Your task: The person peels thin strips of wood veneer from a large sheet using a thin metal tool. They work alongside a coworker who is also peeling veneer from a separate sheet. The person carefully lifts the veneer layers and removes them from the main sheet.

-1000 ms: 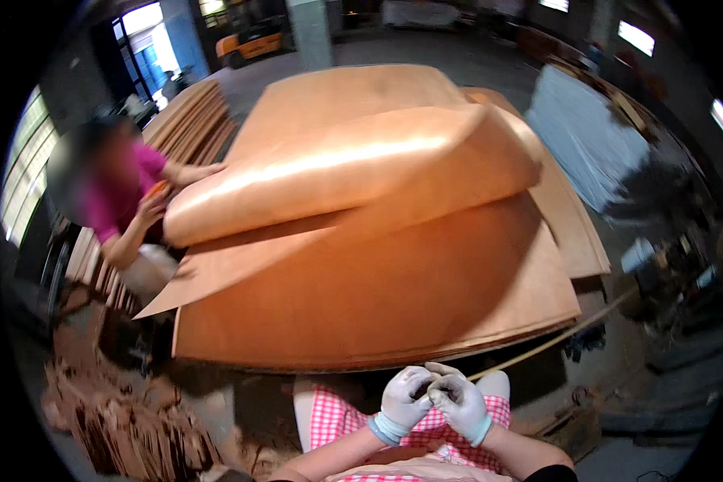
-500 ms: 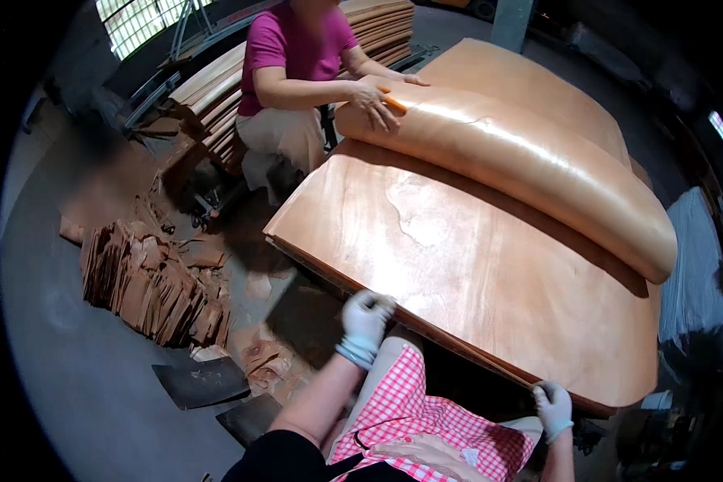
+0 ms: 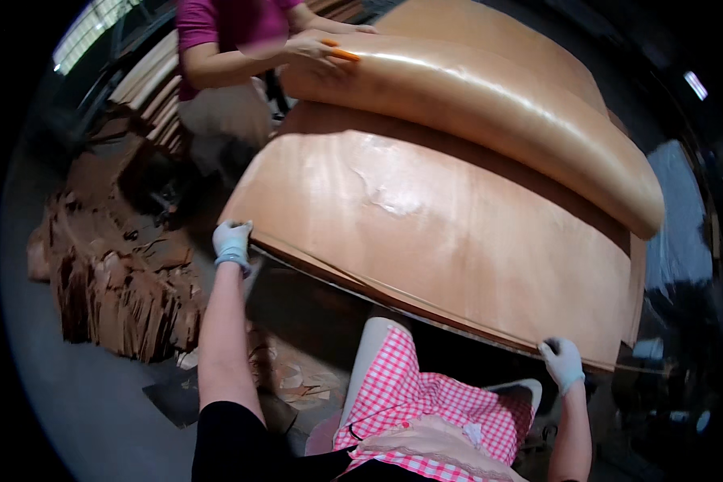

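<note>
A large, thin, light-brown wood veneer sheet (image 3: pixel 450 249) lies on a stack in front of me, a patch of its surface wrinkled and shiny. My left hand (image 3: pixel 232 243), in a whitish glove, is closed on its near left corner. Toward the right end of the near edge, my gloved right hand (image 3: pixel 563 365) pinches the same sheet, thumb on top. The edge is slightly raised between my hands. Across the far half, another veneer sheet is folded back in a thick curl (image 3: pixel 490 100). A co-worker's hand (image 3: pixel 313 55) rests on its left end with an orange-handled tool (image 3: pixel 342 53).
The co-worker in a magenta top (image 3: pixel 237 32) sits beyond the far left corner. Torn veneer scraps (image 3: pixel 124 301) are heaped on the floor at left, near a dark flat piece (image 3: pixel 173 400). Pale plastic sheeting (image 3: pixel 676 217) hangs at right. My checked apron (image 3: pixel 458 402) is below the edge.
My left hand has moved left along the near edge to the corner. My right hand keeps its hold near the right end. The near edge has lifted a little, and the view has shifted.
</note>
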